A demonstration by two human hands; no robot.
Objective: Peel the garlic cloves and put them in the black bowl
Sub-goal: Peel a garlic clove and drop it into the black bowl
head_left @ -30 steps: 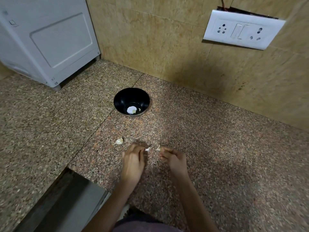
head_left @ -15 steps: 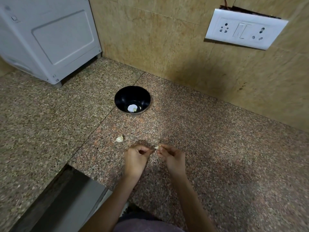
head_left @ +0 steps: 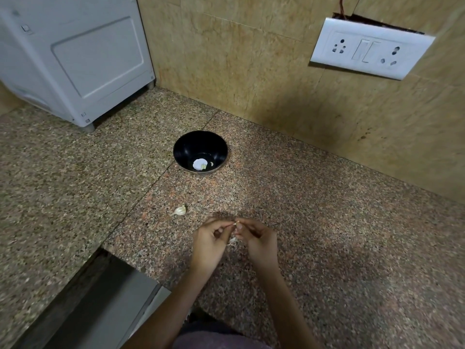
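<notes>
a small pale garlic clove (head_left: 235, 223) sits pinched between my two grips, only its tip showing between the fingertips. my left grip (head_left: 210, 245) is clenched on it, thumb and forefinger meeting at the clove, the other fingers curled into the palm. my right grip (head_left: 259, 241) grasps the same clove from the other side, fingers curled in close, so the two grips touch at the fingertips just above the speckled brown granite table (head_left: 327, 235). a thin whitish scrap of skin (head_left: 232, 240) shows lower down in the gap between the grips; i cannot tell whether it hangs from the clove or lies on the table.

just to the left of my left grip and a little farther from me, a second garlic clove in its papery skin (head_left: 180, 210) lies alone on the table, touching nothing. farther out, well apart from both grips, the round black bowl (head_left: 186, 149) stands upright on the table. at its bottom lie a bright white patch (head_left: 198, 163) and small pale peeled pieces (head_left: 211, 163) beside it.

beyond the bowl rises a tan tiled wall (head_left: 251, 71) with a white socket and switch plate (head_left: 371, 47) at the upper right. a white appliance (head_left: 75, 59) stands on the table at the upper left, and a grey metal recess (head_left: 100, 298) cuts into the table at the lower left.
</notes>
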